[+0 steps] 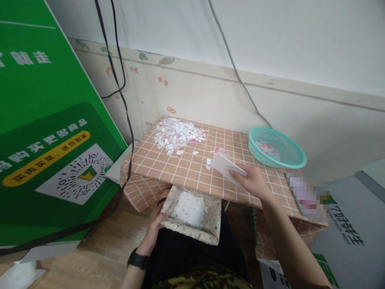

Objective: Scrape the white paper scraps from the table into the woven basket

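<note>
My left hand [156, 223] grips the left side of a speckled, pale square tray [212, 235], held at the table's front edge above my lap. A mound of small white paper scraps [190, 208] lies in the tray. My right hand [248, 178] is closed on a flat white card [226, 167], tilted with its lower edge at the tabletop. By the card's left end are a few white scraps [208, 163] and some pinkish bits [221, 151]. Farther back on the left spreads a bigger heap of paper scraps [179, 134].
A turquoise mesh basket [293, 154] with pink and white bits stands at the table's back right. The table has a brown checked cloth [168, 170]. A green sign [45, 120] rises at left, with a dark strap [128, 116] hanging near the table corner. A grey box [355, 208] is at right.
</note>
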`<state>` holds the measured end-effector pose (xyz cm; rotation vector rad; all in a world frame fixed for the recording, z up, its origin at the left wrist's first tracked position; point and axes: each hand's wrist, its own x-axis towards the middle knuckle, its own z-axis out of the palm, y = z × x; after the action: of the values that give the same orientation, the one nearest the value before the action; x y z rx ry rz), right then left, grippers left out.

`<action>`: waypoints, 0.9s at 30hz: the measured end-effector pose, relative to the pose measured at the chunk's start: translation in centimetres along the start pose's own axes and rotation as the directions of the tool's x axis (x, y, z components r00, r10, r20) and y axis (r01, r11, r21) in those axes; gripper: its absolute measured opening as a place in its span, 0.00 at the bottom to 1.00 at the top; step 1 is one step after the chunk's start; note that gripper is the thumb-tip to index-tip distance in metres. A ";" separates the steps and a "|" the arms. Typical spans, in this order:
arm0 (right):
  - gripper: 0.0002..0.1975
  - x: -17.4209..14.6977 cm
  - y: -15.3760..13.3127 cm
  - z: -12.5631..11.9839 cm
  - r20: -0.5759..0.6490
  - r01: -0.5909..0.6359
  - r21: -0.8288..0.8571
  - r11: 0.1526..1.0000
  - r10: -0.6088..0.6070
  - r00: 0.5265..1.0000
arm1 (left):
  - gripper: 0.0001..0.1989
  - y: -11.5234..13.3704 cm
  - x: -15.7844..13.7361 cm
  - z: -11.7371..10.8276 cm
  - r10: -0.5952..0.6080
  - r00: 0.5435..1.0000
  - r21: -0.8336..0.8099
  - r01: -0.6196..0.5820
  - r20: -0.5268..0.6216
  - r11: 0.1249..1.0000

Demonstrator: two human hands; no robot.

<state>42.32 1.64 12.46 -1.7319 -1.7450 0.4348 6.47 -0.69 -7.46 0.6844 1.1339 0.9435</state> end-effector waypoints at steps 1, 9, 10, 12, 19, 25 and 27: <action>0.16 -0.1 0.0 0.1 0.010 -0.001 -0.010 1.000 0.001 1.000 | 0.34 -0.1 0.1 -0.1 0.000 1.000 -0.001 0.000 0.009 1.000; 0.15 0.1 -0.5 0.8 0.062 0.011 0.006 1.000 -0.012 0.998 | 0.37 -0.6 0.7 -0.4 -0.010 1.000 -0.024 0.010 -0.019 1.000; 0.15 0.2 -0.5 0.8 0.050 0.007 -0.001 1.000 -0.007 0.999 | 0.37 -0.6 0.7 -0.4 -0.010 1.000 -0.020 0.010 -0.024 1.000; 0.15 0.3 -0.6 0.8 0.033 0.004 -0.013 1.000 -0.003 0.999 | 0.36 -0.6 0.6 -0.4 -0.010 1.000 -0.018 0.009 -0.020 1.000; 0.15 0.2 -1.5 0.9 0.117 0.091 -0.030 0.995 -0.087 0.989 | 0.33 -0.2 0.1 -0.1 -0.013 1.000 -0.066 0.013 0.000 0.998; 0.14 -0.7 -1.8 1.5 -0.029 0.076 -0.114 0.991 -0.080 0.996 | 0.33 -0.1 0.1 0.1 -0.047 0.998 -0.078 0.044 -0.041 0.996; 0.14 -1.5 -2.1 2.1 -0.071 0.070 -0.148 0.986 -0.081 0.994 | 0.33 -0.3 0.2 -0.1 -0.053 0.997 -0.080 0.049 -0.050 0.996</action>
<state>39.27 0.38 11.97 -1.7518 -1.8191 0.2097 6.52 -0.61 -7.81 0.5667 1.1490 0.9622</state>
